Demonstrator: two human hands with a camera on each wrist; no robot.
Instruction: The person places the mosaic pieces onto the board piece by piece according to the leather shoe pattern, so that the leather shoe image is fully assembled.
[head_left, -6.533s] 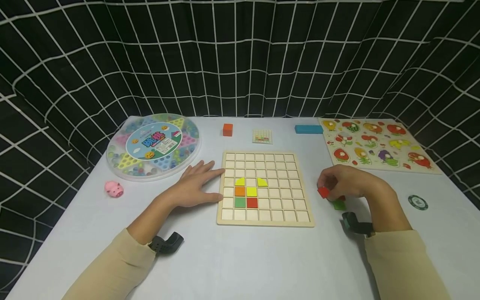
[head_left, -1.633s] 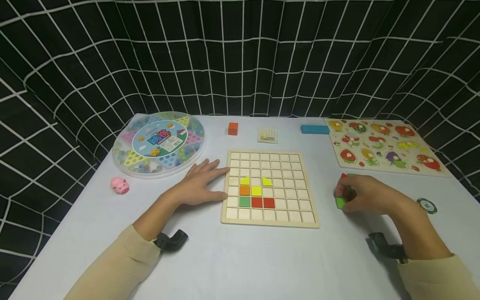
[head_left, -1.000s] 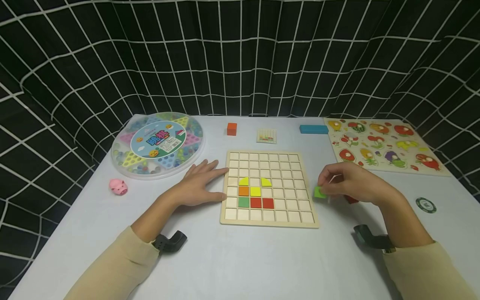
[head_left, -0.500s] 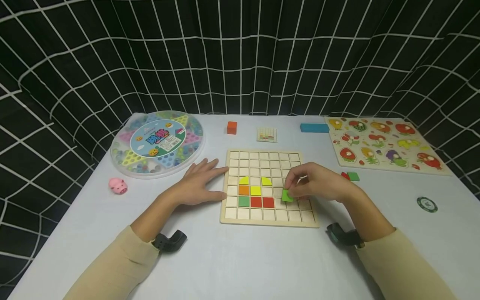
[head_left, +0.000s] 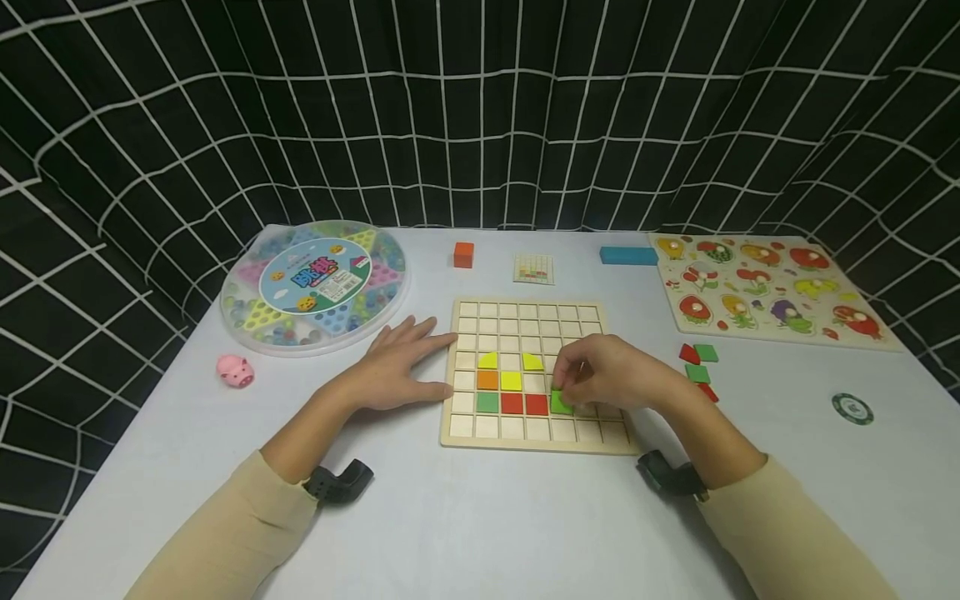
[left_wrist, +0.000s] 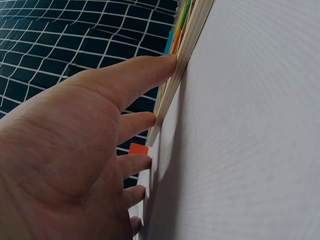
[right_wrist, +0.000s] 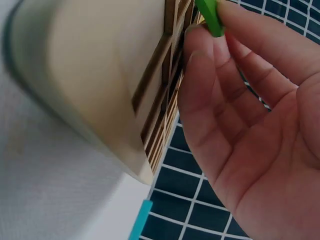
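My right hand (head_left: 611, 372) pinches a light green square tile (head_left: 561, 402) at a cell of the wooden grid board (head_left: 517, 435), just right of two red tiles (head_left: 524, 405). In the right wrist view the green tile (right_wrist: 211, 18) sits between thumb and fingertips, tilted close to the board's cells. My left hand (head_left: 393, 371) lies with fingers spread at the board's left edge; in the left wrist view its thumb and index fingertip touch the board's side (left_wrist: 181, 65). In the same row lies a darker green tile (head_left: 487, 403). Above are an orange tile (head_left: 487, 380), a yellow square (head_left: 512, 381) and two yellow rounded pieces (head_left: 533, 362).
Loose red and green tiles (head_left: 697, 374) lie right of the board. Behind it stand an orange cube (head_left: 463, 255), a small pattern card (head_left: 533, 269) and a blue block (head_left: 628, 256). A marble game box (head_left: 315, 333), pink pig (head_left: 236, 371), fruit puzzle (head_left: 757, 287) and round chip (head_left: 853, 408) surround it.
A second red tile has come onto the board. My right hand then picked up the light green tile from the right and carried it left to the board. My left hand stays at the edge.
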